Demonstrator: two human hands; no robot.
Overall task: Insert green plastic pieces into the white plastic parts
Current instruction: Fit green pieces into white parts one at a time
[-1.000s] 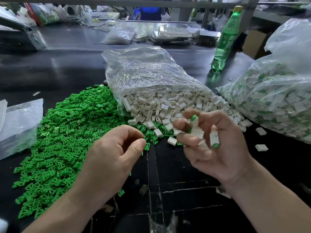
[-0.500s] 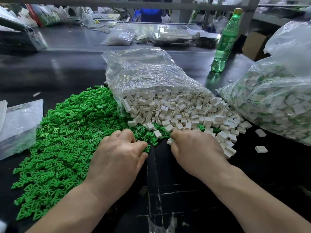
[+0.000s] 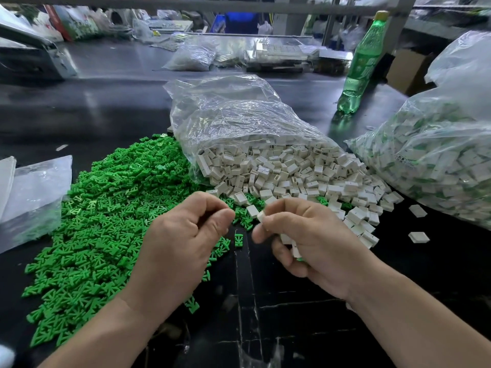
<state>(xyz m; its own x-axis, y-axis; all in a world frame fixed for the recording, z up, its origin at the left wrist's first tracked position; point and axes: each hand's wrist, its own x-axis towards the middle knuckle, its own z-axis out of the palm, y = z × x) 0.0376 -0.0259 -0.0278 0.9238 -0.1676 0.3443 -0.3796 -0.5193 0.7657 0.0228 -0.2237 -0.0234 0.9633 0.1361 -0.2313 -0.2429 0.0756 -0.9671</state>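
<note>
A big heap of green plastic pieces [image 3: 106, 208] covers the dark table on the left. White plastic parts [image 3: 287, 168] spill from an open clear bag [image 3: 233, 112] in the middle. My left hand [image 3: 183, 243] hovers over the heap's right edge with fingers curled and thumb against the forefinger; what it pinches is hidden. My right hand [image 3: 305, 240] pinches a white part [image 3: 261, 216] at its fingertips and cups several more white parts in its palm. The two hands are a short gap apart.
A large bag of assembled white-and-green parts [image 3: 438, 160] lies at the right. A green bottle [image 3: 361, 62] stands behind it. Two loose white parts [image 3: 418, 236] lie on the table at right. A flat clear bag [image 3: 34, 197] is at the left edge.
Half a second ago both hands pressed down on the piles. They have lifted and turned toward each other, the right one now carrying white parts.
</note>
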